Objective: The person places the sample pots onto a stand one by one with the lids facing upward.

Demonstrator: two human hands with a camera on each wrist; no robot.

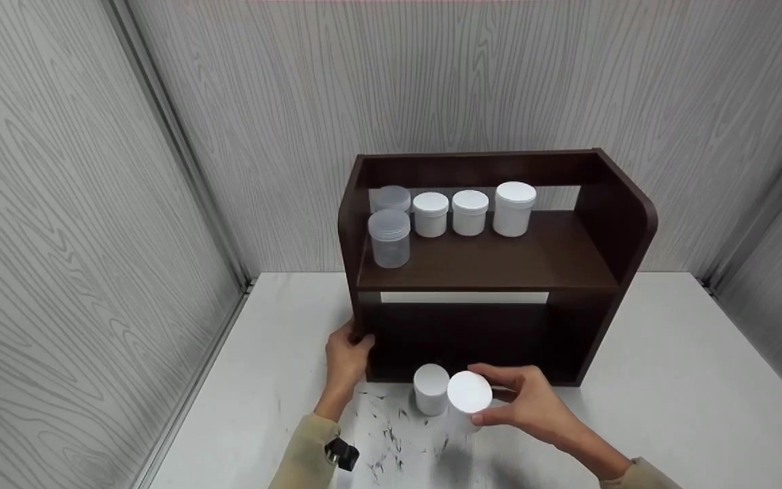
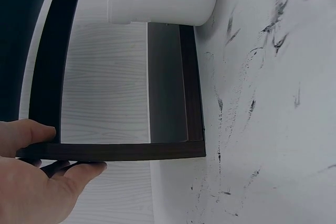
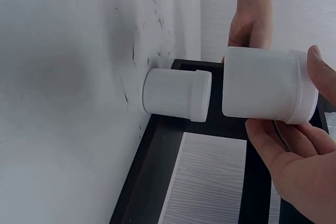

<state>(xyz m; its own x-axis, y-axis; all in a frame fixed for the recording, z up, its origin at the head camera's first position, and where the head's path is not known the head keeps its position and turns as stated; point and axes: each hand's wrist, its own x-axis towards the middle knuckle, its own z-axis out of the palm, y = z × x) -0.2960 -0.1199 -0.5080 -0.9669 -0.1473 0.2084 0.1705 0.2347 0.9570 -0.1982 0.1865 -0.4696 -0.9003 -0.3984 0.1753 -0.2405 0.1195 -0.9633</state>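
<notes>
My right hand (image 1: 533, 407) pinches a white lidded jar (image 1: 470, 394) by its sides, thumb on one side and fingers on the other. In the right wrist view that jar (image 3: 268, 85) is held off the table. Beside it, a second white jar (image 1: 431, 390) stands upright on the table before the shelf. At the shelf's left side, my left hand (image 1: 347, 360) grips the edge of the side panel. The left wrist view shows the thumb and fingers on opposite faces of this dark panel (image 2: 115, 151). The dark brown shelf unit (image 1: 493, 272) has two levels.
On the upper board stand two clear jars, a front one (image 1: 390, 239) and a rear one (image 1: 392, 198), two short white jars (image 1: 430, 214) (image 1: 470, 212) and a taller white jar (image 1: 514, 209). Dark scuff marks streak the white table (image 1: 228, 407). Grey wood-grain walls (image 1: 296, 102) enclose it.
</notes>
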